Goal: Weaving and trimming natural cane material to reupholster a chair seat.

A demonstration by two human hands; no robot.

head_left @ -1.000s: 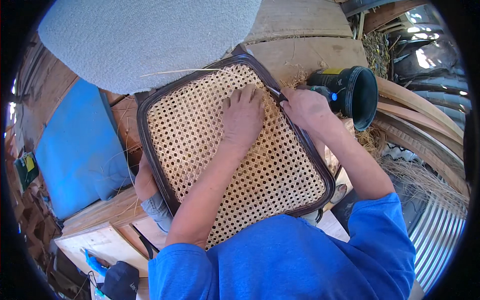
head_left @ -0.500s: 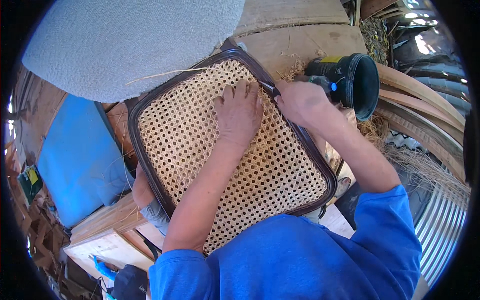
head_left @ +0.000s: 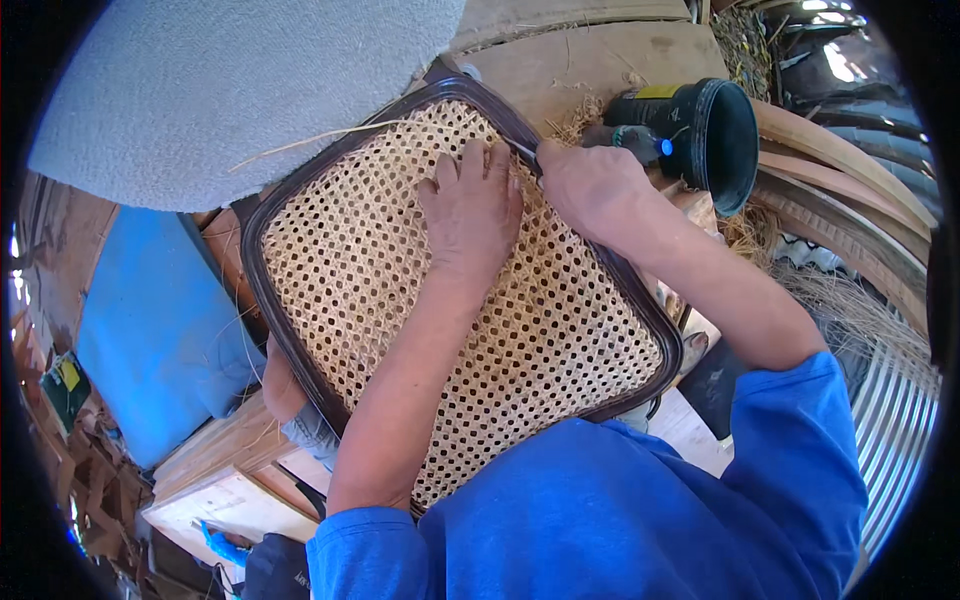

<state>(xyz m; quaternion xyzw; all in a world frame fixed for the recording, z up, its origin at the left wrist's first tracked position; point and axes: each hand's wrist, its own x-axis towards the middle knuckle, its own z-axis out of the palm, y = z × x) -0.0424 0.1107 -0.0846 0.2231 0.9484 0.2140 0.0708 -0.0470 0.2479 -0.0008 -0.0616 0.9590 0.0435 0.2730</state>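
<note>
A woven cane panel (head_left: 350,240) in a dark brown wooden frame (head_left: 290,345) lies tilted across my lap. My left hand (head_left: 468,210) rests on the weave near the far right side, palm down, fingers stretched out and slightly apart. At the frame's far right rail, my right hand (head_left: 588,185) is closed around a thin metal tool (head_left: 522,150). Its tip points toward the edge of the weave, and its handle is mostly hidden in my fist. A loose cane strand (head_left: 300,147) sticks out over the far left rail.
Beyond the frame at the far left is a grey fabric-covered surface (head_left: 240,90). A dark bucket (head_left: 725,150) lies on its side beyond my right hand, with a blue-capped bottle (head_left: 640,142) beside it. A blue panel (head_left: 160,310) leans at left; bent wood strips (head_left: 845,180) lie at right.
The view has shifted slightly. My right hand stays at the far right rail with the tool, its wrist turned a little; my left hand stays on the weave.
</note>
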